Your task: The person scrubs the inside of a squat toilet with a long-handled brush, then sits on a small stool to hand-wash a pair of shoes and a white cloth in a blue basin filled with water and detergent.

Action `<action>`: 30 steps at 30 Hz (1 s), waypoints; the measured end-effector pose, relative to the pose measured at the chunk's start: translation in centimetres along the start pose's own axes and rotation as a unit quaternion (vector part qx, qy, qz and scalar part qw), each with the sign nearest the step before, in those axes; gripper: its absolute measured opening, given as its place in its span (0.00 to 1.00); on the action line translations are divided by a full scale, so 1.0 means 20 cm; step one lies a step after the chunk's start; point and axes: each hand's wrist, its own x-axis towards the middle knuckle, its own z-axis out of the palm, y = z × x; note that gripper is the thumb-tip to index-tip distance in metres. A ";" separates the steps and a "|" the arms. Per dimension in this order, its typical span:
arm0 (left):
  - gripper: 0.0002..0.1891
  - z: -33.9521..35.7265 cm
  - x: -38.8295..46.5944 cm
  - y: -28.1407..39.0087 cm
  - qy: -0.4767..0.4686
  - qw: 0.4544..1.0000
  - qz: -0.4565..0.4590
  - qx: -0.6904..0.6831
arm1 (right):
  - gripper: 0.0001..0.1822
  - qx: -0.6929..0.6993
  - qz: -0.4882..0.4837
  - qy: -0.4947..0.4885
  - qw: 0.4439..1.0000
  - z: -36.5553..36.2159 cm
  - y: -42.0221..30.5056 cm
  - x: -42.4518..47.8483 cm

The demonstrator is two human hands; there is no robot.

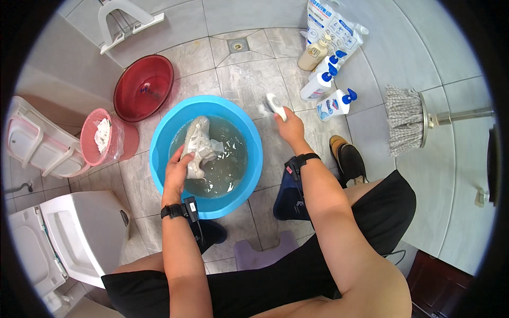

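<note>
A white sneaker (197,143), wet and tilted on its side, lies over the murky water (222,175) in a blue plastic basin (254,149). My left hand (177,167) grips it along its left edge, with the thumb on the upper. How deep the shoe sits in the water is hard to tell. To the right of the basin, above the floor, my right hand (290,126) holds a white-handled scrub brush (276,105). Some white foam (264,110) shows by its bristles.
Pump bottles (316,85) and a printed plastic bag (338,30) stand at the back right. A red basin (144,88) and a pink bin (92,139) are on the left, above a toilet (79,238). A mop (405,121) is by the right wall; a floor drain (238,46) lies behind.
</note>
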 end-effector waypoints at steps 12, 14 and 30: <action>0.34 0.00 0.00 0.00 0.000 1.000 -0.024 0.001 | 0.26 -0.093 0.092 -0.007 0.991 0.19 0.20 -0.08; 0.34 0.01 0.00 0.00 -0.006 1.000 -0.022 -0.004 | 0.25 -0.130 0.119 -0.039 0.984 0.22 0.22 -0.06; 0.32 0.13 -0.11 0.05 -0.052 0.992 -0.013 -0.113 | 0.30 0.462 0.182 -0.364 0.788 -0.43 -0.50 -0.12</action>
